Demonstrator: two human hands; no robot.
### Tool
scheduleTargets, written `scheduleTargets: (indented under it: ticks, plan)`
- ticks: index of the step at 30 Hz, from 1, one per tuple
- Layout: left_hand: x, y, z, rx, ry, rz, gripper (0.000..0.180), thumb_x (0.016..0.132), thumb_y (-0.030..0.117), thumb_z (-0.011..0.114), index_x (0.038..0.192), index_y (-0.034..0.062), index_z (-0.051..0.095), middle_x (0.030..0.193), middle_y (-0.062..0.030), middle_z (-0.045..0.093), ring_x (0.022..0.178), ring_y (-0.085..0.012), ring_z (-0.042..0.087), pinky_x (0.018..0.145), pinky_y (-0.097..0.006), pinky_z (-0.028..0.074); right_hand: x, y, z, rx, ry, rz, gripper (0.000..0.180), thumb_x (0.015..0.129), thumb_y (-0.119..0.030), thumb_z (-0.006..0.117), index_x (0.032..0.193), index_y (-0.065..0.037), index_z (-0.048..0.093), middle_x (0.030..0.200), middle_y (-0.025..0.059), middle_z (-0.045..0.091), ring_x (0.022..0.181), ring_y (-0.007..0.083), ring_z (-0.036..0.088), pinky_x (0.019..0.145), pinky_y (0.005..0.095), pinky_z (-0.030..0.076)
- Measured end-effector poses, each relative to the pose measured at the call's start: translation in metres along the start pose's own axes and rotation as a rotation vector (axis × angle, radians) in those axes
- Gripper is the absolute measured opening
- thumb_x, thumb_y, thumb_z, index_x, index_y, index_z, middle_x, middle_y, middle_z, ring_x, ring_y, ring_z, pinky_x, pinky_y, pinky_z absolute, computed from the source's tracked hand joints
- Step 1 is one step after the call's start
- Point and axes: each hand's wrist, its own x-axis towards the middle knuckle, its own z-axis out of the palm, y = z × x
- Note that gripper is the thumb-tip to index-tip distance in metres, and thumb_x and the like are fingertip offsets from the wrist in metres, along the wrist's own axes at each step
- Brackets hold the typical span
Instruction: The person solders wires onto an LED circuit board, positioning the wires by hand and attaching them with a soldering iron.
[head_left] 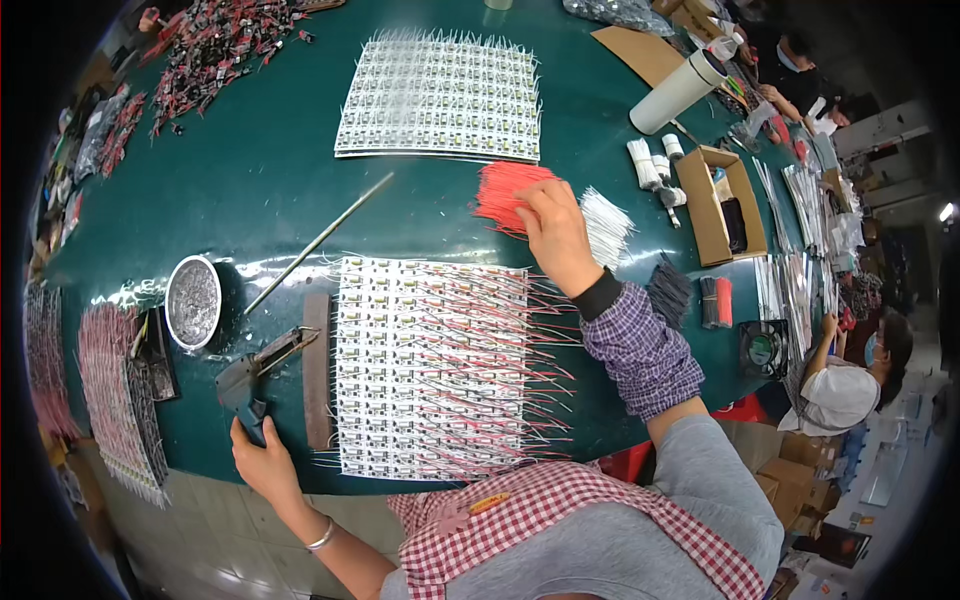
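My left hand (268, 468) is wrapped round the handle of a soldering gun (240, 388) at the table's near left, its tip angled up and to the right. My right hand (560, 238) reaches to a pile of red wires (497, 190), thumb and fingers pinched together at its right side; how many wires are caught between them is too small to tell. In front of me lies a panel of small white circuit boards (380, 370), with red and dark wires across its right part. White wires (606, 225) are bunched just right of my right hand.
Beyond the red wires lies a second board panel (435, 100). A metal bowl (194, 302), thin rod (320, 243) and brown strip (317, 375) occupy the left. Rightward are a thermos (678, 92), cardboard box (705, 215) and small fan (764, 348). Other people sit along the right.
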Motion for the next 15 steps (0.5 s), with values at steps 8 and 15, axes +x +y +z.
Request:
scheduleTargets:
  ticks: [8, 15]
  plan:
    - [0.020, -0.007, -0.016, -0.857, -0.275, -0.031, 0.030, 0.080, 0.001, 0.076, 0.105, -0.0060, 0.060, 0.079, -0.0056, 0.060, 0.061, -0.0138, 0.053, 0.057, -0.028, 0.045, 0.020, 0.024, 0.023, -0.147, -0.032, 0.004, 0.015, 0.079, -0.003, 0.071, 0.094, 0.001, 0.070, 0.092, 0.0157, 0.063, 0.094, 0.0349, 0.059, 0.079, 0.0445, 0.050]
    - [-0.010, -0.006, -0.021, -1.668, -0.486, -0.091, 0.044, 0.082, -0.002, 0.069, 0.124, -0.0046, 0.056, 0.092, -0.0082, 0.059, 0.070, -0.0146, 0.053, 0.056, -0.026, 0.043, 0.029, 0.026, 0.032, -0.117, -0.029, -0.032, 0.008, 0.077, -0.005, 0.072, 0.085, -0.001, 0.072, 0.085, 0.0148, 0.065, 0.089, 0.0341, 0.062, 0.078, 0.0446, 0.051]
